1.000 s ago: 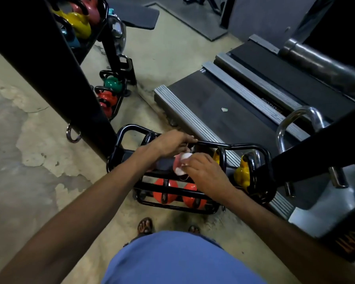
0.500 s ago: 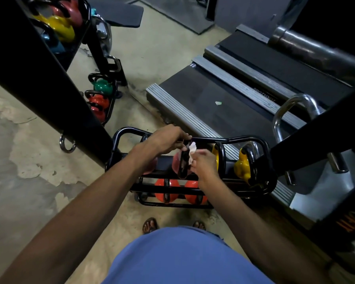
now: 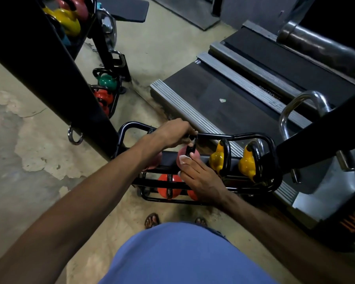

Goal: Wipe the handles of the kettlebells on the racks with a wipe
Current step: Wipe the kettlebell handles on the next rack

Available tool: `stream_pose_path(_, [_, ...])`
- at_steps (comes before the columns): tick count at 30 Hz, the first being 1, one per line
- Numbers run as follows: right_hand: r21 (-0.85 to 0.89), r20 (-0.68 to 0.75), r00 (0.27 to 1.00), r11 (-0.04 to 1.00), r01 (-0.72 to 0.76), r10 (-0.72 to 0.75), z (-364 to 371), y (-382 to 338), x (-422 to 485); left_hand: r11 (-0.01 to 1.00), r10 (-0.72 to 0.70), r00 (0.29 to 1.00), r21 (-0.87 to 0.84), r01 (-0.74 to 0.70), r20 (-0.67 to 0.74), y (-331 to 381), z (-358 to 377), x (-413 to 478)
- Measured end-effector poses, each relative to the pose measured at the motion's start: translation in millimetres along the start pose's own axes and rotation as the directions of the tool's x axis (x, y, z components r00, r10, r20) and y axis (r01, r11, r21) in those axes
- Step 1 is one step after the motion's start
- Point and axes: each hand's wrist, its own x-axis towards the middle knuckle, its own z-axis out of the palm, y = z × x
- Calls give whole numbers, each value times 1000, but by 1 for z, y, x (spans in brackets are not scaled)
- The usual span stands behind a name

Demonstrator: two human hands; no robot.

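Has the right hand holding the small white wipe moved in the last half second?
Yes. The right hand with the white wipe slid down the pink kettlebell's black handle, away from the black metal rack's top bar.

The rack (image 3: 244,136) is glossy black metal tube. Yellow kettlebells (image 3: 248,162) at its right end look smooth and shiny; the pink kettlebell (image 3: 181,153) is matt, its handle (image 3: 193,148) glossy black. The wipe (image 3: 183,160) looks like white paper. The floor (image 3: 19,181) is rough concrete.

Treadmill (image 3: 213,87) is sitting on the right, a white scrap (image 3: 222,100) lying on its dark belt. Steel ring (image 3: 76,143) is hanging from a black post (image 3: 49,68) at left; the concrete floor (image 3: 19,130) is showing pale patches.
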Motion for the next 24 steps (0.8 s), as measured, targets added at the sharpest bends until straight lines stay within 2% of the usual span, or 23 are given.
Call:
stream_pose_path(2, [-139, 219, 970, 980, 141, -108, -2, 4, 16, 1000, -2, 1000, 21, 2, -3, 3, 1, 0])
stream_pose_path(4, [-210, 360, 927, 959, 191, -106, -2, 1, 34, 999, -3, 1000, 37, 3, -2, 7, 3, 3])
stream_pose_path(8, [-159, 469, 880, 972, 174, -80, -4, -6, 56, 989, 23, 1000, 149, -21, -15, 20, -1, 9])
stream_pose_path(10, [-141, 442, 891, 972, 188, -108, -11, -4, 55, 989, 15, 1000, 146, -12, -21, 18, 0, 8])
stream_pose_path(13, [-122, 298, 934, 962, 244, -198, -22, 7, 38, 993, -4, 1000, 118, 6, -15, 13, 1, 4])
stream_pose_path(16, [-81, 170, 968, 976, 201, -185, -17, 14, 8, 996, -22, 1000, 86, 22, 5, 13, 0, 3])
stream_pose_path(18, [10, 62, 994, 996, 89, -90, -10, 12, -6, 997, -16, 1000, 81, 15, 11, 14, -1, 3])
stream_pose_path(20, [126, -26, 995, 988, -88, 92, -5, 6, -12, 996, -9, 1000, 86, 7, 14, 14, 0, 4])
stream_pose_path(21, [192, -63, 973, 960, -206, 222, -2, 2, -12, 997, -11, 1000, 83, 9, 17, 13, 1, 5])
stream_pose_path(22, [286, -82, 921, 894, -344, 380, -1, -3, -12, 997, -16, 1000, 69, 15, 22, 11, 1, 6])
stream_pose_path(24, [546, -10, 734, 618, -566, 680, -2, -16, -10, 999, -22, 1000, 44, 22, 19, 9, 3, 6])
